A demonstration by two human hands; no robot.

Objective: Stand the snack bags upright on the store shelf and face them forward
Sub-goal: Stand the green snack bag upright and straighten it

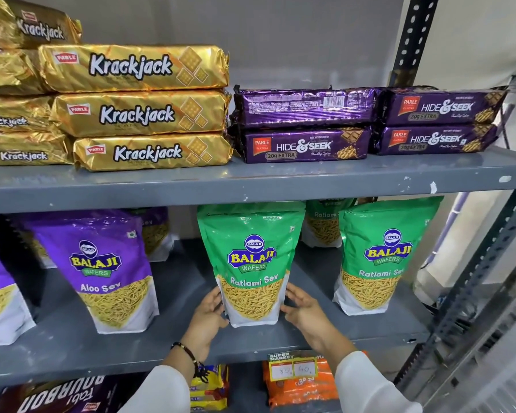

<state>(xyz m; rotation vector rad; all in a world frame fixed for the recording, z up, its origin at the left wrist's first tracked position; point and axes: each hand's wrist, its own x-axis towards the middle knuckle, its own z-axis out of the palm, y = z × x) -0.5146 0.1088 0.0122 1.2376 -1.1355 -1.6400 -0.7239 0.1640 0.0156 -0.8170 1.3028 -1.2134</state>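
Two hands on the centre green Ratlami Sev bag (252,263), middle shelf (72,353). Left hand (210,312) cups the bag's lower left edge, right hand (303,308) the lower right edge, fingers spread and pressed against both sides, so the bag is clamped between the palms near its base. Bag stands upright on its white bottom, label facing forward, near the shelf's front edge. Second green Ratlami Sev bag (379,257) stands upright to the right, apart from the held one, also facing front; a third green bag (323,225) sits behind, between those two, partly hidden. Purple Aloo Sev bag (102,269) to the left is upright with a slight tilt, label forward; another purple bag (0,293) is cut off at the left edge. Top shelf holds stacked gold Krackjack packs (140,108) and purple Hide & Seek packs (370,123) lying flat. Yellow price tag (292,368) hangs on the middle shelf's front lip, below the right hand. Dark beaded bracelet (188,351) on the left wrist, white sleeves on both arms.
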